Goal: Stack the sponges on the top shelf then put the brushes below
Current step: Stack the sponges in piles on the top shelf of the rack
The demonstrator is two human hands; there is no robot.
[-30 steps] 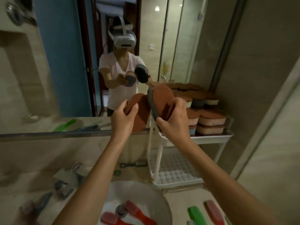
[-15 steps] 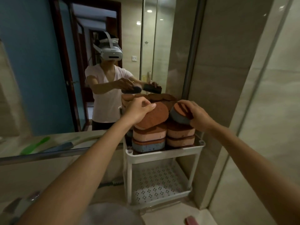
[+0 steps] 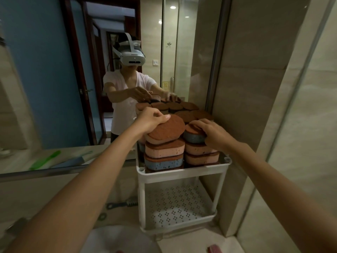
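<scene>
A white two-tier rack [image 3: 182, 174] stands against the mirror, its top shelf filled with stacked sponges. My left hand [image 3: 150, 119] grips a pink sponge with a brown scouring face [image 3: 167, 129], lying tilted on top of the front left stack. My right hand [image 3: 209, 132] grips a blue sponge with a brown face [image 3: 193, 136] sitting on the front right stack. Under them lie pink sponges [image 3: 164, 151] and a blue one [image 3: 163, 164]. The perforated lower shelf [image 3: 180, 207] holds nothing. A grey brush [image 3: 122, 204] lies on the counter left of the rack.
The mirror [image 3: 54, 88] behind the rack reflects a person with a headset and green and blue brushes. A white basin [image 3: 116, 240] sits at the bottom left. A red brush tip [image 3: 214, 248] shows at the bottom edge. A tiled wall and a glass panel close in the right side.
Both hands carried their sponges from in front of the mirror onto the top shelf stacks. My view moved closer to the rack, and the basin dropped mostly out of sight.
</scene>
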